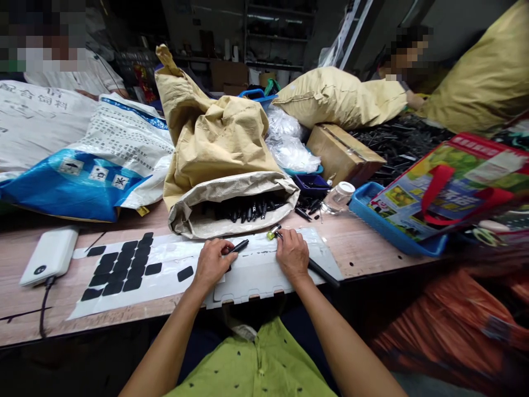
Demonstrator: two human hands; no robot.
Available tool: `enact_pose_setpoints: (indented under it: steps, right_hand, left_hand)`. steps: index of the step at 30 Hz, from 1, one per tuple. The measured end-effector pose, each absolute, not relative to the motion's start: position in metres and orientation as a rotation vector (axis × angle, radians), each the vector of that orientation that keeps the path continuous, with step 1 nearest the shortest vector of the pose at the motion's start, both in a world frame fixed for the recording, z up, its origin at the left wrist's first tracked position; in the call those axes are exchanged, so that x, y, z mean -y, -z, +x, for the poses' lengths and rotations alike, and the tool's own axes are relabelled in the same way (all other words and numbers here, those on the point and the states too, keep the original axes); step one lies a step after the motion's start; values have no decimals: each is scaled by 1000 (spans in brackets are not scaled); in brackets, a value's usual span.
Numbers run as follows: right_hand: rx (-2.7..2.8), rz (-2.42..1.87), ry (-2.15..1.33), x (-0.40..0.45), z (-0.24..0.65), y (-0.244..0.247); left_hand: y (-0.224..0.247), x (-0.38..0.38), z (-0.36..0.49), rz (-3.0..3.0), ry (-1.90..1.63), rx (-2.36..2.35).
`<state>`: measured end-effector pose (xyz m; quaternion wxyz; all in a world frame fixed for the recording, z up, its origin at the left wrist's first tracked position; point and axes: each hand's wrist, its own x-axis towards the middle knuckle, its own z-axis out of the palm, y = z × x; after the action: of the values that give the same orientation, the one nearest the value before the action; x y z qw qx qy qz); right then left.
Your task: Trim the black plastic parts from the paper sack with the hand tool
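My left hand [212,261] is closed around a slim black pen-like piece [240,246], whose tip points up and to the right. Opposite it, my right hand [292,253] pinches a small black part with a yellow-green end [273,232]; its exact kind I cannot make out. Both hands are over a white board [256,282] at the table's front edge. Beside my right wrist lies a black rod [323,273]. Just beyond the hands, a tan sack [223,138] lies with its mouth toward me, and many black pen-like parts [248,212] show inside.
To the left are a white sheet [159,286] with black rounded patches [119,270] and a white power bank [50,255] with a cable. A blue tray [397,234] holding a printed bag [450,187], a jar [341,196] and a carton [345,154] stand right. Two people are behind.
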<state>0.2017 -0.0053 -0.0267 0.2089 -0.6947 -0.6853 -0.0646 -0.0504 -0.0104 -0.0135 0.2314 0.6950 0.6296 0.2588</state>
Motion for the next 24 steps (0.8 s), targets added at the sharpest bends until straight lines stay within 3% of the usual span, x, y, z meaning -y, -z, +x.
enact_pose_setpoints:
  steps: [11, 24]
  right_hand:
    - [1879, -1898, 133, 6, 202, 21]
    - [1709, -1554, -467, 26, 180, -8]
  left_hand:
    - [22, 0, -33, 1975, -694, -1780]
    - [15, 3, -34, 1940, -687, -1725]
